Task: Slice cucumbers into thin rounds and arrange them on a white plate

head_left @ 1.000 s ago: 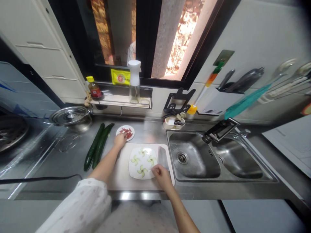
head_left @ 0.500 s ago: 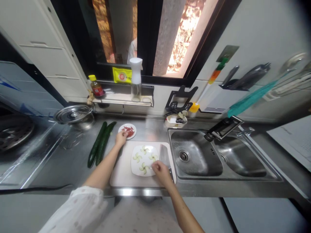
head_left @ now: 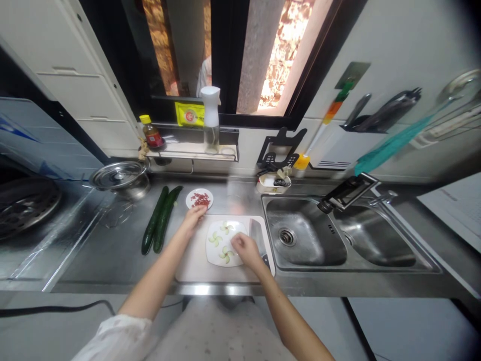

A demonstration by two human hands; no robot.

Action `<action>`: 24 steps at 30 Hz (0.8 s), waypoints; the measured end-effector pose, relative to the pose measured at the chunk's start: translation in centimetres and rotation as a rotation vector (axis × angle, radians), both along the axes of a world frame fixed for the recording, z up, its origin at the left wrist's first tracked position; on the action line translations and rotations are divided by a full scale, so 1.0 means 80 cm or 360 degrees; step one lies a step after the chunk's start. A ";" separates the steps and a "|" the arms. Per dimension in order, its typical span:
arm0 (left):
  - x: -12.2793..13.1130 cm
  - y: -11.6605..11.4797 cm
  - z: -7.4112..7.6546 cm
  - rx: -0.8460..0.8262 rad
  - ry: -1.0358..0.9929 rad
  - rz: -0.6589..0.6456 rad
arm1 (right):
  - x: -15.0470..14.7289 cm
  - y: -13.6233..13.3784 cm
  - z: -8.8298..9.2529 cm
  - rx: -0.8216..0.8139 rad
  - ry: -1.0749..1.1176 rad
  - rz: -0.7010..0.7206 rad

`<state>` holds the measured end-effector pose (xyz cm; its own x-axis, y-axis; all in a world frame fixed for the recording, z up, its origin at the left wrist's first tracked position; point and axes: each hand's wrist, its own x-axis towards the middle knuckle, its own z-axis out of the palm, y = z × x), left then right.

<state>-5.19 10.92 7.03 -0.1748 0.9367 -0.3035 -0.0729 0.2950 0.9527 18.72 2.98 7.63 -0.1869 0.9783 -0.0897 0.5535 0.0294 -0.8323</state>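
Observation:
My left hand (head_left: 195,219) is at the near edge of a small white plate (head_left: 189,204) of chopped red bits (head_left: 200,198). Its fingertips are drawn together, and what they hold, if anything, is too small to make out. My right hand (head_left: 246,249) hovers over the right side of a larger white plate (head_left: 214,254), fingers pinched and their contents hidden. Pale green slices (head_left: 226,254) lie on that plate in pinwheel shapes, one covered by my right hand. Beneath is a white cutting board (head_left: 191,268), with a cleaver (head_left: 256,230) along its right side.
Two cucumbers (head_left: 161,220) lie left of the board, near a lidded steel pot (head_left: 122,178). A double sink (head_left: 300,235) is on the right. Behind stand a spray bottle (head_left: 211,120) and a yellow-capped bottle (head_left: 152,134) on a shelf; a small caddy (head_left: 273,184) sits by the sink.
My left hand has drawn back from among the red bits to the small plate's near edge. My right hand has moved up over the right-hand pinwheel. The view has shifted slightly.

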 end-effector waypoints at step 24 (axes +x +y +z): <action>0.033 -0.095 0.035 0.0875 0.1016 -0.0251 | -0.058 0.045 0.047 0.0142 0.0417 0.0180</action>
